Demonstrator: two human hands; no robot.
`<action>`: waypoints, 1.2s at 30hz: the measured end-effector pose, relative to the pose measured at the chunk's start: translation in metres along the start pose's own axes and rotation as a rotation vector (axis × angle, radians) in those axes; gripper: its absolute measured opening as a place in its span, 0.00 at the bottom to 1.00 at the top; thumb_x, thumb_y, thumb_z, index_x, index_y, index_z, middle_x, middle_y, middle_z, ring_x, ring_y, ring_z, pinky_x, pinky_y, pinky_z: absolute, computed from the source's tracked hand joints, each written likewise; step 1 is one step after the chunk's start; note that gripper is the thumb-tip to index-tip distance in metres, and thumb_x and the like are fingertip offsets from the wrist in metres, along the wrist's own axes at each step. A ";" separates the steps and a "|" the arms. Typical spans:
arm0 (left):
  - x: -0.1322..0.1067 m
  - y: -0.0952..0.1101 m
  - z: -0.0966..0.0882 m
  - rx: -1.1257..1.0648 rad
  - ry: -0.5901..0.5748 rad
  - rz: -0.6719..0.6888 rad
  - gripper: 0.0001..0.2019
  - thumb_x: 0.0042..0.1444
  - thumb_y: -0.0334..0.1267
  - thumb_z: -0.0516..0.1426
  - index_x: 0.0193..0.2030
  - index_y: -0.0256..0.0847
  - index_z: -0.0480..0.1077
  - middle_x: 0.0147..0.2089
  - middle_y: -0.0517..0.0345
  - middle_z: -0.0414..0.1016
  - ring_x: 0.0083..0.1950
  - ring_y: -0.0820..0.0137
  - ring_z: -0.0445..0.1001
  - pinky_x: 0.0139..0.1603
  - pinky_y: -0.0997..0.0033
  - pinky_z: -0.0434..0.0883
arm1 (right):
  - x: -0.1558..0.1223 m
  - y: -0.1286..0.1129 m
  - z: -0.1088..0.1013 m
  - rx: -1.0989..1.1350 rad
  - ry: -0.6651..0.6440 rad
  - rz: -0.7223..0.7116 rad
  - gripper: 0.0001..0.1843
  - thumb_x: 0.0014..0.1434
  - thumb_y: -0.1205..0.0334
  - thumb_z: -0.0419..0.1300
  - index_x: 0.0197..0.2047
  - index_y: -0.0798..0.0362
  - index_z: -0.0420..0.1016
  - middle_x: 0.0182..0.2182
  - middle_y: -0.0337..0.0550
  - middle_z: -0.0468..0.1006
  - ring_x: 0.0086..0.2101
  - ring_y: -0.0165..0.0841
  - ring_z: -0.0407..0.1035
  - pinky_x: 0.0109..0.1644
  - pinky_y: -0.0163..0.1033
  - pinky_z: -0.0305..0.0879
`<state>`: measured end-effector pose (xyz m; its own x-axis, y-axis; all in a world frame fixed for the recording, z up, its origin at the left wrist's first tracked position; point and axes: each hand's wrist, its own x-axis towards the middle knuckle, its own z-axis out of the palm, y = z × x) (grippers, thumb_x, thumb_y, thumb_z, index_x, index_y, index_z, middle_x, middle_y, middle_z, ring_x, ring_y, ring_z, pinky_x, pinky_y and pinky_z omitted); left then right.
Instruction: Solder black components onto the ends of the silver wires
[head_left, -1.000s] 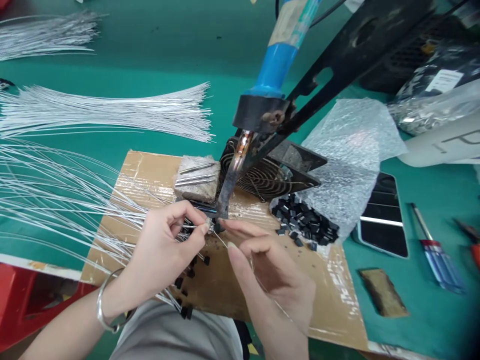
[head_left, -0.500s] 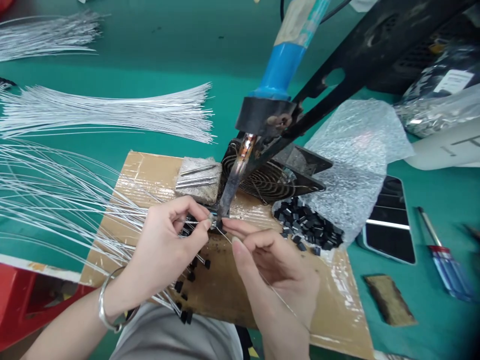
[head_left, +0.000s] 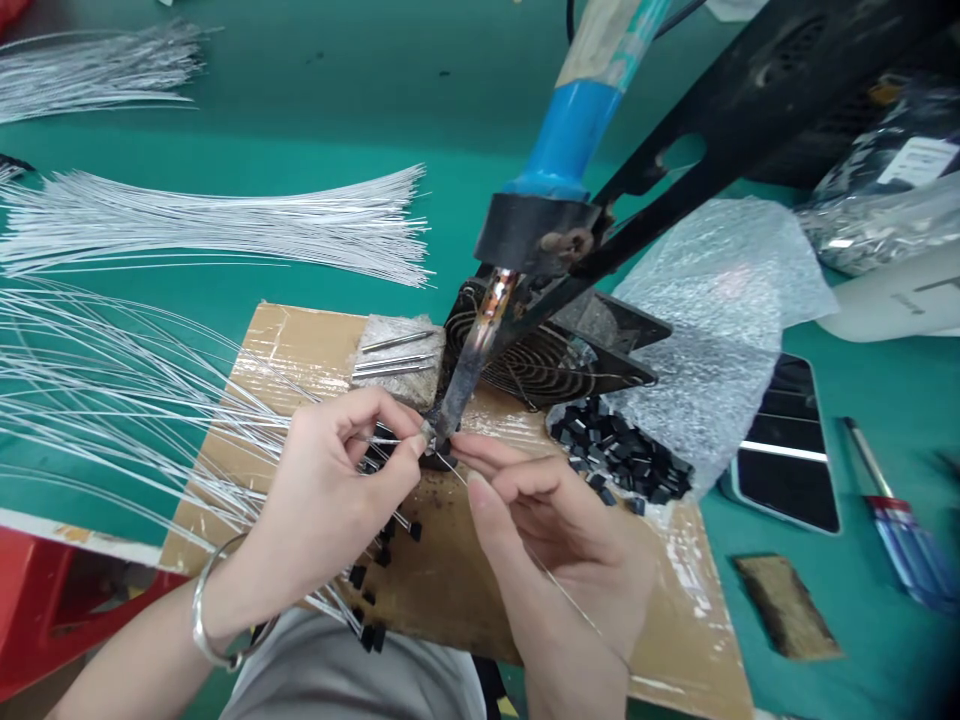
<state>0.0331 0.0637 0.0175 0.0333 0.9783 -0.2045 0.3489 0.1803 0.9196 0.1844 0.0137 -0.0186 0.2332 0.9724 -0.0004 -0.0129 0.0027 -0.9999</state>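
My left hand [head_left: 337, 490] pinches a thin white wire close to its end, thumb against forefinger, right by the dark tip of the soldering iron [head_left: 466, 380]. A small part at that end is mostly hidden by the fingertips. Between the thumb and fingers of my right hand [head_left: 566, 560] runs a thin strand of solder wire [head_left: 574, 605], its end reaching up to the iron's tip. The iron points downward in a black metal holder [head_left: 536, 235]. Below my left hand lie several wires ending in black caps [head_left: 357, 577], on a cardboard sheet [head_left: 442, 590].
White wires [head_left: 217, 225] lie bundled at left, with more loose wires [head_left: 135, 420] below. Behind the iron sits a fan [head_left: 536, 370], beside a wrapped block [head_left: 397, 385] with metal rods. At right are black caps [head_left: 626, 455], bubble wrap [head_left: 705, 310], a phone [head_left: 784, 480] and a screwdriver [head_left: 892, 530].
Both hands stay almost in place at the iron's tip, the right one shifted slightly right. The iron and the things at right appear a little further right, as the view has moved slightly.
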 end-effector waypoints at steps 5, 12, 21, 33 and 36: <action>-0.001 0.001 0.000 -0.009 -0.009 0.009 0.04 0.56 0.33 0.61 0.30 0.40 0.75 0.33 0.58 0.82 0.36 0.67 0.78 0.31 0.70 0.67 | -0.001 -0.001 0.000 0.000 -0.003 -0.006 0.10 0.66 0.68 0.67 0.32 0.46 0.76 0.47 0.35 0.89 0.49 0.28 0.83 0.54 0.28 0.77; -0.002 0.000 -0.001 -0.002 -0.003 0.004 0.04 0.56 0.33 0.61 0.30 0.40 0.75 0.34 0.57 0.82 0.35 0.67 0.77 0.32 0.69 0.68 | -0.002 -0.002 0.000 0.007 0.017 0.004 0.10 0.65 0.67 0.68 0.32 0.47 0.76 0.46 0.40 0.89 0.48 0.33 0.84 0.53 0.34 0.80; -0.002 0.000 0.001 -0.001 0.007 0.018 0.04 0.55 0.33 0.60 0.29 0.41 0.74 0.34 0.56 0.83 0.39 0.65 0.79 0.33 0.69 0.69 | -0.001 -0.001 0.000 0.024 0.005 -0.002 0.10 0.65 0.69 0.67 0.32 0.47 0.76 0.47 0.40 0.89 0.48 0.33 0.84 0.53 0.34 0.81; -0.003 0.000 0.000 0.016 0.017 0.014 0.04 0.55 0.33 0.60 0.30 0.41 0.75 0.36 0.55 0.84 0.38 0.65 0.80 0.31 0.70 0.68 | -0.004 0.000 0.002 -0.016 0.039 -0.018 0.10 0.65 0.66 0.68 0.32 0.49 0.75 0.47 0.46 0.89 0.48 0.38 0.84 0.51 0.39 0.81; -0.002 0.001 0.000 0.006 0.023 0.012 0.04 0.55 0.33 0.60 0.29 0.41 0.75 0.35 0.55 0.84 0.38 0.65 0.79 0.30 0.70 0.67 | -0.004 0.000 0.002 -0.043 0.049 -0.013 0.10 0.65 0.65 0.69 0.32 0.49 0.76 0.47 0.46 0.89 0.48 0.39 0.84 0.51 0.39 0.81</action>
<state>0.0338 0.0617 0.0185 0.0163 0.9824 -0.1859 0.3544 0.1682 0.9198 0.1814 0.0099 -0.0183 0.2805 0.9598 0.0132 0.0321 0.0044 -0.9995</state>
